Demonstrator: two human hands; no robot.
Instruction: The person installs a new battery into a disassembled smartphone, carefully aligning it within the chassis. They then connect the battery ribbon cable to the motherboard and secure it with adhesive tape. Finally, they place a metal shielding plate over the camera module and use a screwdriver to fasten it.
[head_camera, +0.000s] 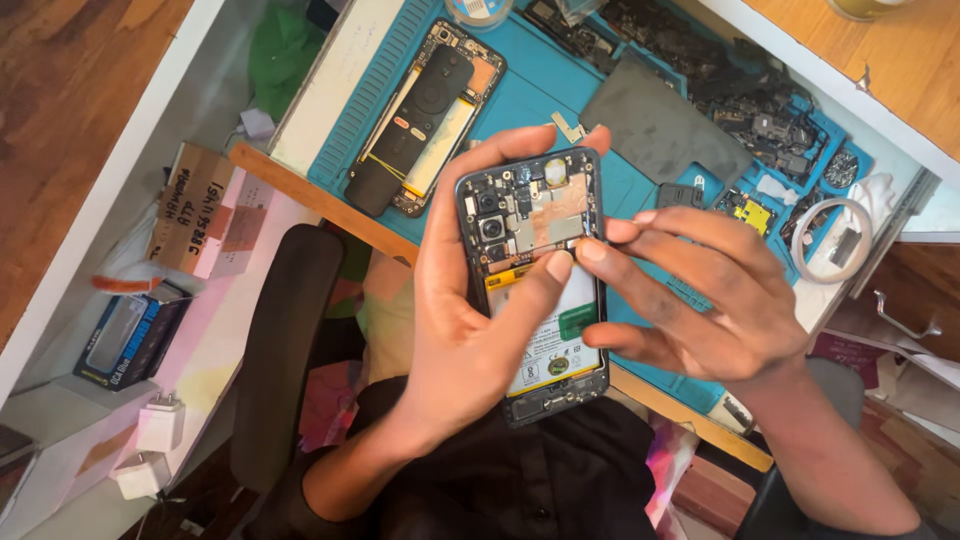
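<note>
L hand (470, 330) grips the opened phone (535, 280) above the blue mat (520, 100) on the bench, thumb on the board. R hand (700, 300), fingers loosely curled, holds nothing, fingertip touching the phone's edge. Best w/ steady grip, light pressure near the battery (555, 335).

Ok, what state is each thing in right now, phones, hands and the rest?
Held phone: back cover off, board and battery exposed.
Left hand: gripping the held phone, thumb on board.
Right hand: fingertips at the phone's right edge.
Second phone: open, flat on the blue mat.
Tape roll: lying flat.
</note>
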